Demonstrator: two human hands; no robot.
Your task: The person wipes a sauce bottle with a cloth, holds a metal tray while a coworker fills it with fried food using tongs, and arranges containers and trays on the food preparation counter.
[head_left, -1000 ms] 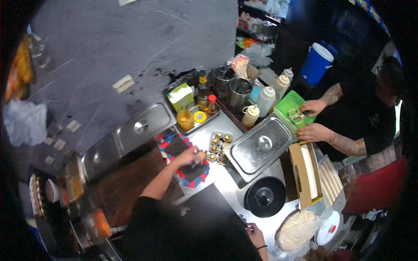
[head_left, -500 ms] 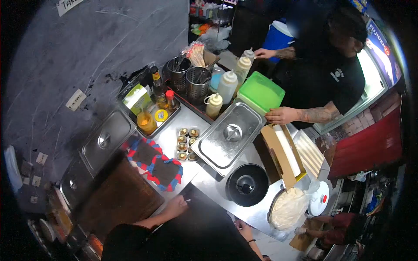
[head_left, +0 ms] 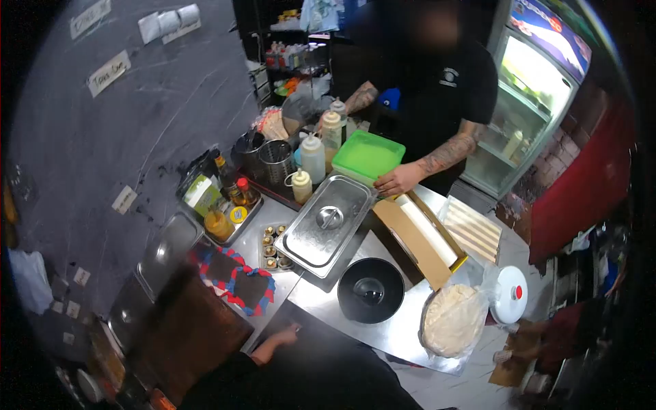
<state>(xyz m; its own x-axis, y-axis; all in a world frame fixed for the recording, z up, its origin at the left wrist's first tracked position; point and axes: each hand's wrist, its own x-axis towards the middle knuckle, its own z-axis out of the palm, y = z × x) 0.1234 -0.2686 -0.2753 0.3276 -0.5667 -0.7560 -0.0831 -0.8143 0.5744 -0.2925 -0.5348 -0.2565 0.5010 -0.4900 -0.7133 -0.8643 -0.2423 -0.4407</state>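
Observation:
My left hand (head_left: 281, 337) is low in the view, close against my dark clothing. Its fingers look closed, with a small pale spot at their tips that I cannot make out. Beyond it lies a dark cloth (head_left: 257, 290) with a red, blue and white edge, and to its left a brown board (head_left: 205, 335). A clear tray of small rolls (head_left: 275, 258) sits just past the cloth. To the hand's right stands a black pan (head_left: 348, 316) with a round lid inside. My right hand is out of view.
A lidded steel pan (head_left: 311, 239) and squeeze bottles (head_left: 313, 160) stand mid-counter. A co-worker (head_left: 444, 102) across the counter has one hand by a green-lidded container (head_left: 369, 154). An open carton (head_left: 403, 232), a bagged pale round stack (head_left: 451, 324) and a white lid (head_left: 509, 297) are at right.
My view has tilted up, showing more of the co-worker and the fridge. My right hand has gone out of view. My left hand stays low near my body.

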